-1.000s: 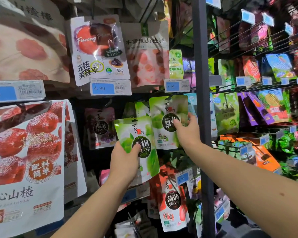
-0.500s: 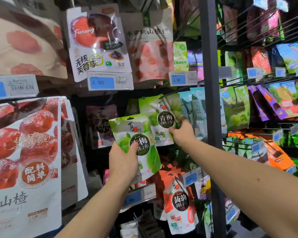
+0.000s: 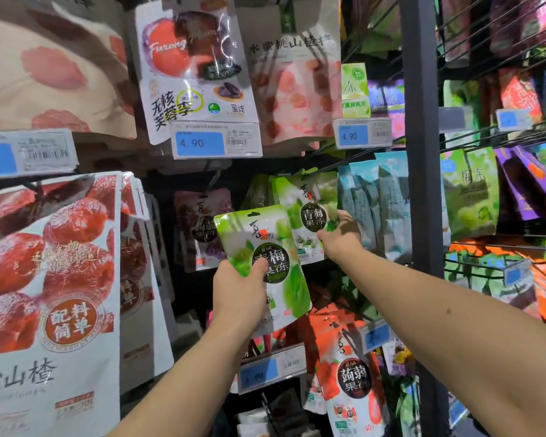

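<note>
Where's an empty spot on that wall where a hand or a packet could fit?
A dark gap runs between the purple packet and the big red-fruit bags, down past the left hand and its green packet. It is crowded by the right hand: hanging green packets overlap, and blue packets sit packed beside the post.

Dark rack (image 3: 420, 190), fully loaded. Green pouches (image 3: 312, 197) hang mid-row, blue pouches (image 3: 375, 200) just beside. Price tags (image 3: 215, 141) line the front.
</note>
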